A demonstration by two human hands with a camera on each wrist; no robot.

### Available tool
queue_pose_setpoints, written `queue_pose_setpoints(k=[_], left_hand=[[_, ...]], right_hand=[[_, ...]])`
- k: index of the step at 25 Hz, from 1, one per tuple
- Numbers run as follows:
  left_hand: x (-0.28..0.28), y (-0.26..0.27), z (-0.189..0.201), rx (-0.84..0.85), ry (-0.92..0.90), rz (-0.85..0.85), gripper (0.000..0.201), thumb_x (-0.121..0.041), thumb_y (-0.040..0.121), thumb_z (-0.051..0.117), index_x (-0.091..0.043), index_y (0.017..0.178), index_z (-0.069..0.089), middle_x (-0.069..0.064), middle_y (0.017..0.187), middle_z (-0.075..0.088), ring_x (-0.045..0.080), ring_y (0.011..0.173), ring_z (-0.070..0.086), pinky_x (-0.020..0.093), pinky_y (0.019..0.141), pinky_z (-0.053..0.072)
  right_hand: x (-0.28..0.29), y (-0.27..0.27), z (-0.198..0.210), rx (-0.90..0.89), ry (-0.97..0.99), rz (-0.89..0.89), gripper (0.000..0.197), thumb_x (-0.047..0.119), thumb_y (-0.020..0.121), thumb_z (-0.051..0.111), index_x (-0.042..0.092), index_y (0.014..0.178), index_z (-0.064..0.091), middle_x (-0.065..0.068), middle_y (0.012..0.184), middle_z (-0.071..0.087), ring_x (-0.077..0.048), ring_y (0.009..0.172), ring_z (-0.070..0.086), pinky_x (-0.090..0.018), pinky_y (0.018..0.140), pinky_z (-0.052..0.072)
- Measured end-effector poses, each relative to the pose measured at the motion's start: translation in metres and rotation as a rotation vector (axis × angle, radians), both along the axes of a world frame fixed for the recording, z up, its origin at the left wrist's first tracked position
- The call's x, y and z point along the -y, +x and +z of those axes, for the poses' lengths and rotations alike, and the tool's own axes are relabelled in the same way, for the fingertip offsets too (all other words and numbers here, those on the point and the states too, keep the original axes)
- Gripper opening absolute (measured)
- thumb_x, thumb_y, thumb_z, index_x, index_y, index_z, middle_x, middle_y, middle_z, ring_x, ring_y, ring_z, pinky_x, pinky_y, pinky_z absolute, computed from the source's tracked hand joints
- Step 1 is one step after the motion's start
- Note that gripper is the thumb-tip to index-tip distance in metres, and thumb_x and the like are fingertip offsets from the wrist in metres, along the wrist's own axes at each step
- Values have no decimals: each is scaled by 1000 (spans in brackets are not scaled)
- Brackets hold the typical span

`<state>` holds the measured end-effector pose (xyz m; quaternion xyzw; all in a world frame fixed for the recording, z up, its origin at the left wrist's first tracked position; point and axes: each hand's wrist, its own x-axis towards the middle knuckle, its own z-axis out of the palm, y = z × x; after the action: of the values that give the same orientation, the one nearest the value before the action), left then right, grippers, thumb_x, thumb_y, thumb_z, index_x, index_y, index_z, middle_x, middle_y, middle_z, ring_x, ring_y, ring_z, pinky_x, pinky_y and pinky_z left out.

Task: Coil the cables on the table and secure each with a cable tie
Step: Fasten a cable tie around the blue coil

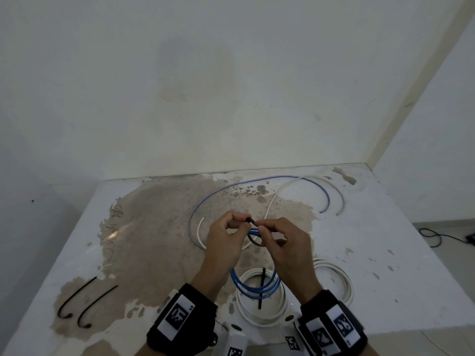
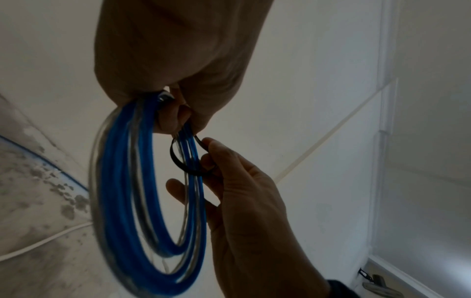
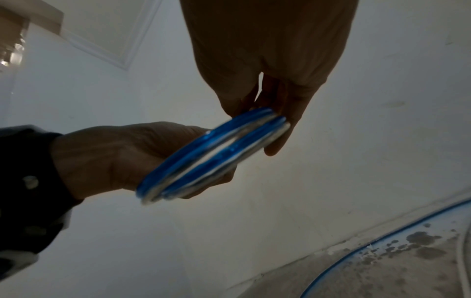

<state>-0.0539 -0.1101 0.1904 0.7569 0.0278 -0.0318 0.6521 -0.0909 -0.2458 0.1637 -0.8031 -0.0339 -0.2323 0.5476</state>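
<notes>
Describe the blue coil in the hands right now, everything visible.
The blue coil is several loops of thin, glossy blue cable with clear-looking strands, held in the air above the table. The left hand grips its top; the right hand pinches a black cable tie looped loosely around one side, not cinched.

A coil of blue cable (image 1: 255, 283) hangs above the table with a black cable tie (image 1: 253, 237) looped round its top strands, seemingly not yet tightened. Loose blue cable (image 1: 257, 182) and white cable (image 1: 282, 194) lie uncoiled behind; a tied white coil (image 1: 259, 299) lies below.
</notes>
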Motion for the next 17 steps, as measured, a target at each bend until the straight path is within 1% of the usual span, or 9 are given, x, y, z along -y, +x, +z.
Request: queue_pose_setpoints(k=[3,7,8,10,11,13,15,17], left_hand=[[1,-2,-1,5,7,-7,12,-12,91,64,-20,92,72,-6,80,68,-5,59,58,15,57,43],[5,-7,-3,-44,-3,-9,13,-11,91,63,-20,94,72,-3,83,70,-4,54,57,15,56,43],[5,-8,-3,-40,2,-15,12,-11,91,64,-20,94,72,-3,83,70,-4,55,58,13,55,44],[8,-11,-2,-20,15,-26,12,-11,90,65,-20,93,72,-4,84,72,-2,64,63,11,58,47],[11,-13,-2,-20,11,-24,11,-12,90,65,-20,93,72,-3,84,72,0,66,64,12,58,48],[16,-17,0,-52,-39,-21,12,-11,89,66,-18,97,71,-2,81,71,-1,58,62,11,53,45],[22,-22,2,-77,-92,-44,16,-9,89,66,-15,103,68,0,79,69,-3,52,59,9,52,44],[28,-25,3,-72,-105,-71,18,-10,89,66,-15,106,67,2,80,69,-3,54,61,9,53,45]], right_hand=[[0,-3,-1,20,-48,-14,15,11,92,69,17,104,75,4,88,70,-5,81,67,-11,59,52],[5,-3,-4,0,-76,-24,13,11,92,68,16,102,75,4,88,70,-4,80,66,-8,59,49],[6,-4,-4,0,-83,-28,13,12,92,68,16,102,75,4,88,70,-4,81,65,-8,59,49],[7,-6,-3,0,-85,-30,12,13,92,69,16,102,75,5,88,70,-4,81,65,-9,59,50],[7,-8,-2,-5,-73,-29,12,13,92,69,17,102,75,6,88,70,-3,81,66,-10,59,51],[8,-11,-1,-44,-6,-39,11,16,92,70,21,101,73,9,83,71,-4,79,67,-16,60,55],[11,-13,0,-112,85,-63,9,19,90,71,25,97,70,11,75,70,-7,76,68,-24,64,56],[17,-15,-1,-167,173,-67,7,21,90,72,25,94,70,8,76,71,-11,77,68,-29,65,58]])
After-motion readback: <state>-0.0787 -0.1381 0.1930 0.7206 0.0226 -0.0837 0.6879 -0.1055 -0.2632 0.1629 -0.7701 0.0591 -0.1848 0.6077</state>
